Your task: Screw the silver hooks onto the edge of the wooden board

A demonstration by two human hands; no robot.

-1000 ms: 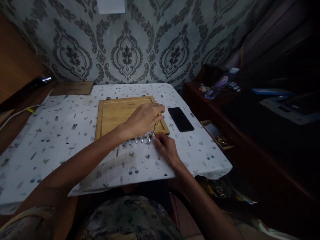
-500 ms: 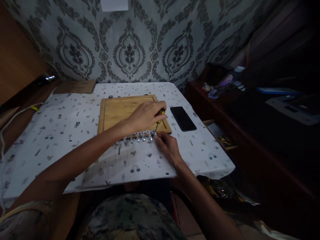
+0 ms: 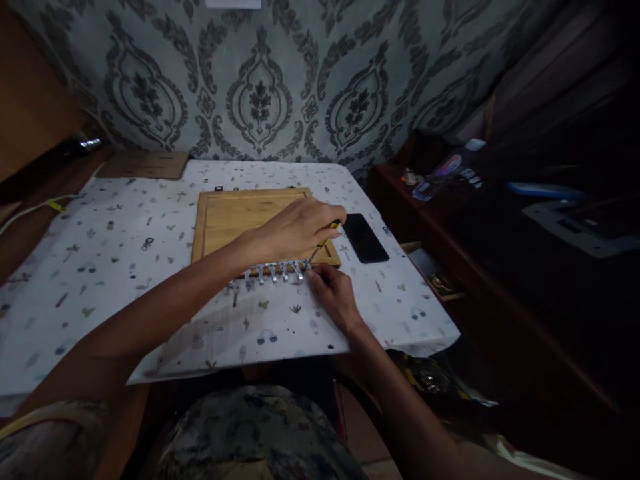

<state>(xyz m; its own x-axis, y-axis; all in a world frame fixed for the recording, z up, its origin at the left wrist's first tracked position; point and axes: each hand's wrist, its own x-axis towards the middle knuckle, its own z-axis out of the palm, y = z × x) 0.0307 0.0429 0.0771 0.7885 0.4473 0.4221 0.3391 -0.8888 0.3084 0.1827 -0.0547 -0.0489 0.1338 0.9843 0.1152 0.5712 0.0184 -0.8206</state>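
Observation:
My left hand [image 3: 307, 227] is closed around the yellow-and-black handle of a screwdriver [image 3: 321, 247]. The shaft slants down and left to the near edge of a framed wooden panel [image 3: 235, 220] lying flat on the table. Along that edge runs a row of several small silver metal clips [image 3: 273, 272]. At the right end of the row, beside the screwdriver's tip, the fingers of my right hand [image 3: 334, 290] pinch together on the last metal clip [image 3: 307, 266]. My fingertips partly hide that clip.
A black phone [image 3: 367, 239] lies right of the panel on the patterned white tablecloth [image 3: 295, 333]. Cardboard [image 3: 143, 165] rests at the back left. Beyond the table's right edge are an open drawer [image 3: 433, 273] and a dark red cabinet with a bottle [image 3: 457, 160].
My left hand has shifted slightly right, and the screwdriver leans further to the right. My right hand keeps its place at the end of the row. The view has tilted a little.

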